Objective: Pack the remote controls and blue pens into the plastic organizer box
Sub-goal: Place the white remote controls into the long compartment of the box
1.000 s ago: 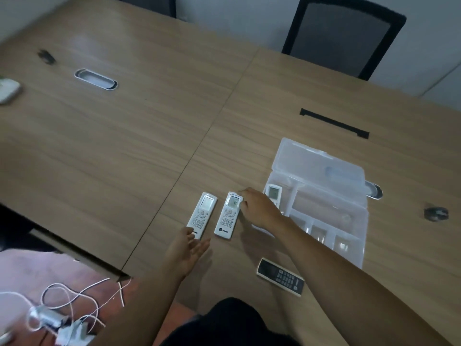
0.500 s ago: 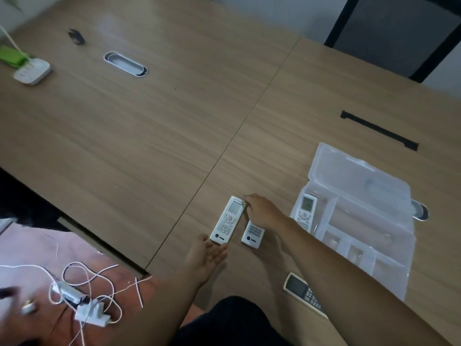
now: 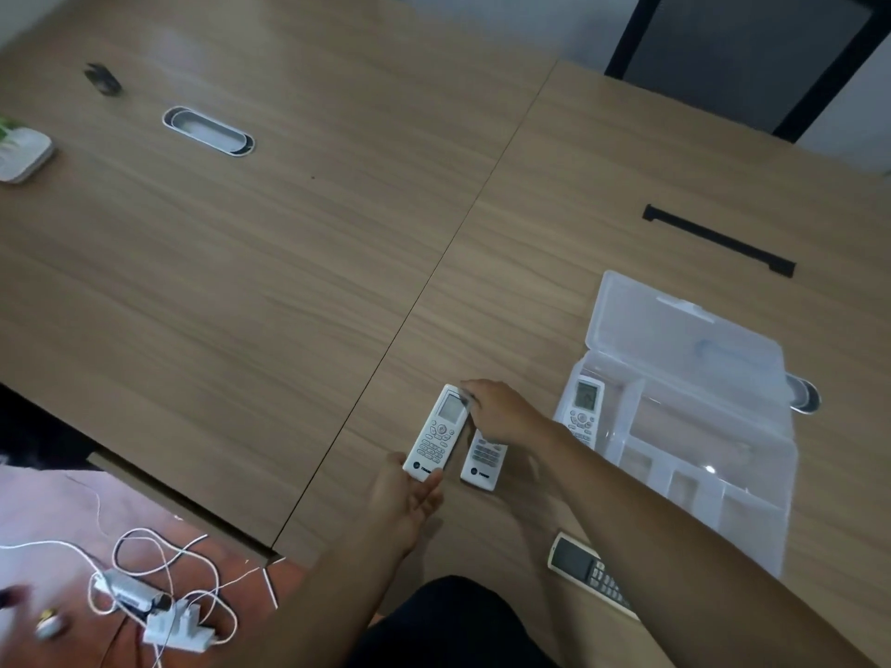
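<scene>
One white remote (image 3: 582,411) already lay in the left compartment of the open organizer box (image 3: 752,479). Two white remotes (image 3: 437,435) lay left of it on the bench (image 3: 250,262), a dark remote (image 3: 589,573) nearer. Right hand (image 3: 496,411) and left hand (image 3: 407,499), both open, touched the leftmost remote. No pens were visible.

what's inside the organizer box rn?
One white remote lies in the leftmost compartment of the clear organizer box, screen up. The long middle compartment and the small near ones look empty. No blue pens visible. The right forearm covers the remote's near end and the box's near-left corner.
</scene>
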